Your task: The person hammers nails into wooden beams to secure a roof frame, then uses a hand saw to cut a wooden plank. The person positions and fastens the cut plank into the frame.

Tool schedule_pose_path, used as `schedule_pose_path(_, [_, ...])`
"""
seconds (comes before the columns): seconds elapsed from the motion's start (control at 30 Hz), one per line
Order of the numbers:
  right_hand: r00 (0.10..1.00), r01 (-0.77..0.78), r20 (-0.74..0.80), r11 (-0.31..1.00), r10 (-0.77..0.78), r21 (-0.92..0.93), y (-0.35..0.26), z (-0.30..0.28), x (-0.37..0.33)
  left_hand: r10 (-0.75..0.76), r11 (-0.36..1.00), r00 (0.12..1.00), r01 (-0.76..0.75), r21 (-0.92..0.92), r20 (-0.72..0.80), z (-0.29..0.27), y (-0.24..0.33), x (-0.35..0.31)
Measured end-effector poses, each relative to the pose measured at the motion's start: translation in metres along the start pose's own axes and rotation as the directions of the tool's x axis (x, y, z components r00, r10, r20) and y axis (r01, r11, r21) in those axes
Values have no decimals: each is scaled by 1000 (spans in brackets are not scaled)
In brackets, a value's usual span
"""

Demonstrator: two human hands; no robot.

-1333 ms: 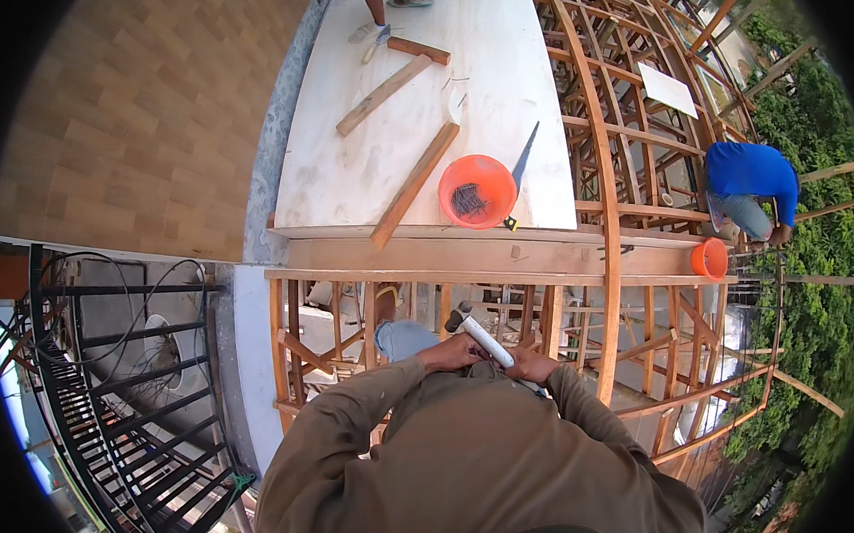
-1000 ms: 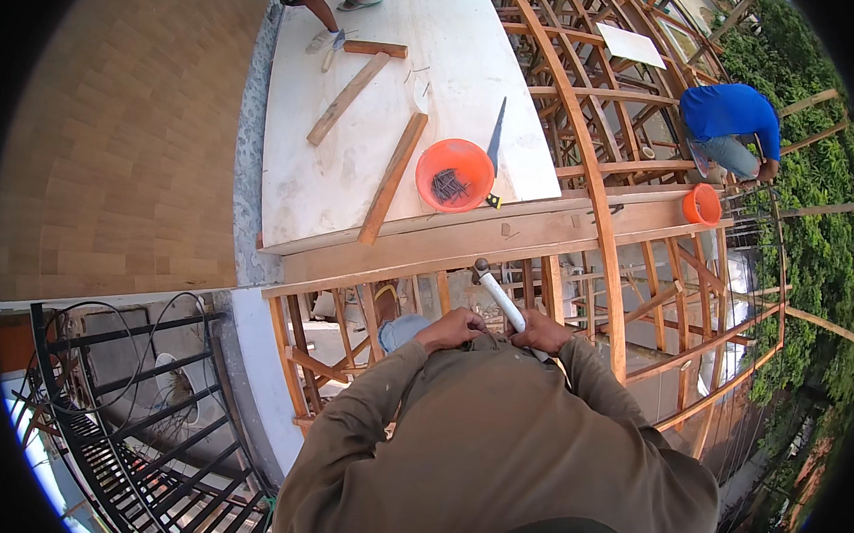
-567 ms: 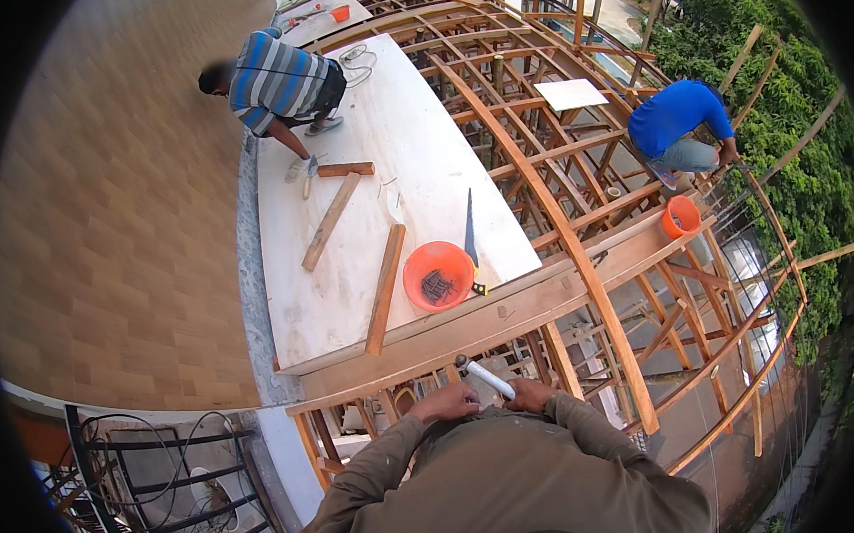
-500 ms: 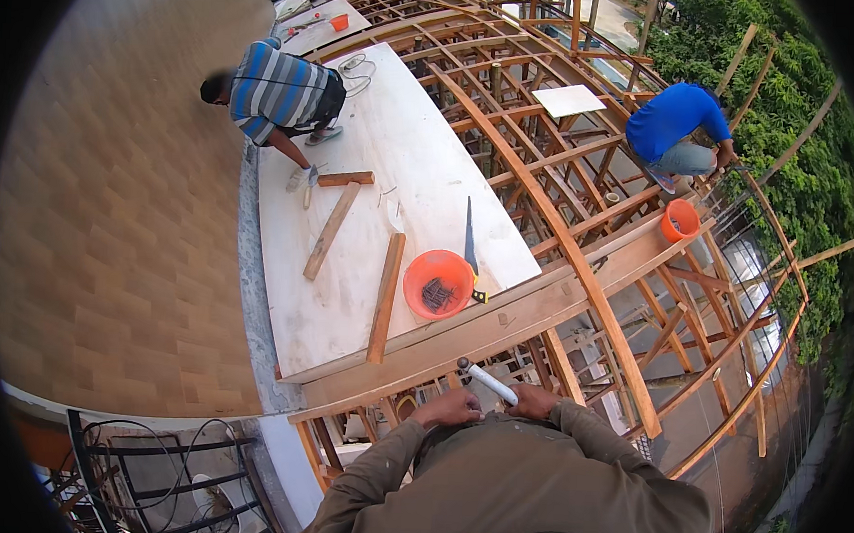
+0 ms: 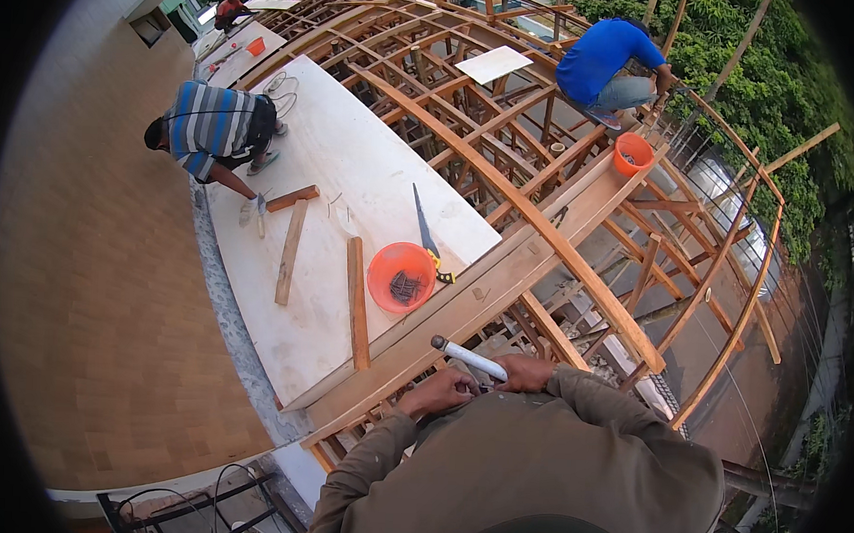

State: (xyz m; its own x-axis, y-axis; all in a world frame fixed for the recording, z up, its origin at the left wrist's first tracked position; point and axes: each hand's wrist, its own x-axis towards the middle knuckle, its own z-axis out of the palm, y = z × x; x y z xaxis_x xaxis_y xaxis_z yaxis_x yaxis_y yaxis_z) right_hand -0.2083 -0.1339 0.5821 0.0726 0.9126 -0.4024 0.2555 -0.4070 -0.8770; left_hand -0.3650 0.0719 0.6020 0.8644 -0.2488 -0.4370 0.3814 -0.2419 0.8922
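My right hand point(image 5: 527, 373) is wrapped round a hammer point(image 5: 473, 358) with a white, tube-like handle and a dark rounded end pointing left. Close beside it, in front of my body, my left hand point(image 5: 441, 391) is closed with its fingers pinched together; whatever they hold is too small to make out. Ahead, an orange bucket point(image 5: 381, 284) with dark nails point(image 5: 404, 286) in its bottom stands on a pale plywood sheet point(image 5: 246, 259). A handsaw point(image 5: 425, 224) with a black and yellow handle lies right behind the bucket, and a wooden batten point(image 5: 357, 302) lies to its left.
A person in a striped shirt point(image 5: 214, 124) bends over the plywood with a hand near a trowel-like tool point(image 5: 260, 216). Another in blue point(image 5: 603, 65) squats beside an orange bucket point(image 5: 632, 154). Open timber framing point(image 5: 507, 175) with gaps spans the right; a curved brown roof point(image 5: 111, 300) lies left.
My view has turned, so the scene sits further left and the people appear shifted. Both my hands stay close together at my front, the right one still gripping the hammer.
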Motion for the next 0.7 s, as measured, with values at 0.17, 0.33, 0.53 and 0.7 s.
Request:
schedule_pose_path(0.17, [1000,-28,-4,998,28,57,-7,-5,-9,-18,991,999,25,132,-51,2,-4,-6])
schedule_pose_path(0.33, [999,-34,-13,999,33,-40,6,3,-5,-22,965,1000,23,261,-5,8,24,5])
schedule_pose_path(0.53, [992,-20,-123,998,12,-58,10,13,-10,104,925,995,-97,368,2,11,-12,15])
schedule_pose_path(0.7, [988,28,-148,999,-33,-34,12,18,-17,137,935,990,-124,332,-17,16,-11,15])
